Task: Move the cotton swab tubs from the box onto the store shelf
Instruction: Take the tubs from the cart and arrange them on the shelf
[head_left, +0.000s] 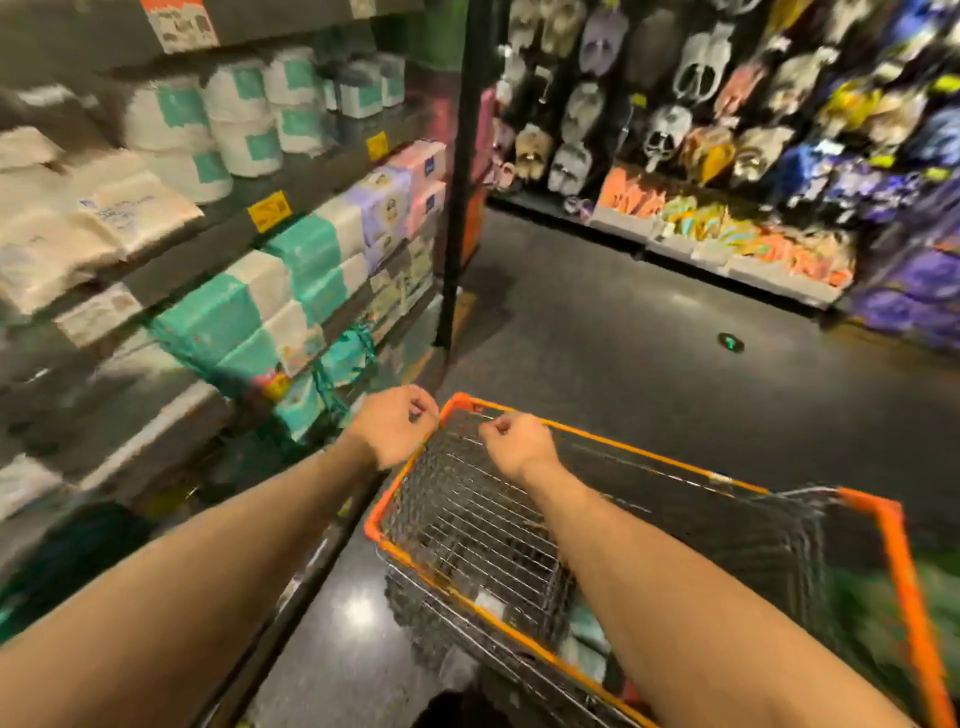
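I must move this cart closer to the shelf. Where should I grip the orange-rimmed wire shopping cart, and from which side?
Take the orange top rim of the wire shopping cart from above, near the corner by the left hand and right hand. The rim is thick and open on top; the mesh walls are thin wire.

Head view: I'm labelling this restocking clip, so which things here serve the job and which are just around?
Job: left hand and right hand, fingers curled at the far rim of the wire cart; store shelf. No swab tubs or box can be made out.
Just around: teal packs, slippers, small round thing on the floor.
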